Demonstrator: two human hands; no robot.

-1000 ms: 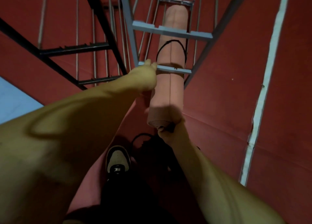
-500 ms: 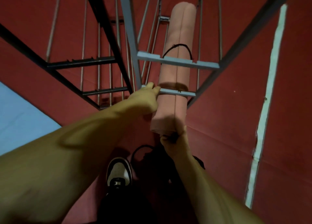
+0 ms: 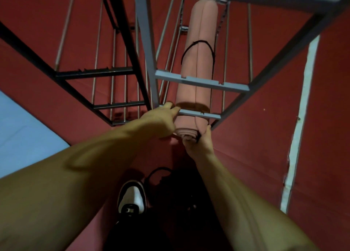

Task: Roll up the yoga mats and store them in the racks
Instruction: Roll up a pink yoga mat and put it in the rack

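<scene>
Because the rolled pink mat [image 3: 197, 76] lies most of its length inside the grey rack [image 3: 200, 82] at upper centre of the frame, with only its near end poking out below the lowest crossbar [image 3: 200, 114], the risk now is a snag: the black strap [image 3: 197, 43] looped round it higher up could catch on one of the thin rods, or the loose outer layers at the near end could peel and bunch against the crossbar if the push comes off-axis. A slip at that end might also let the roll loosen. The left hand [image 3: 161, 121], reaching in from lower left, sits at the mat's left flank just under the crossbar, fingers curled against the roll and the bar; whether it truly grips the mat or only steadies it I cannot tell from this angle. The right hand [image 3: 198, 143], at centre frame, cups the mat's near end from below, fingers curled up round its edge, wrist straight behind it. Both forearms run long and nearly extended toward the rack over the red floor [image 3: 265, 156].
</scene>
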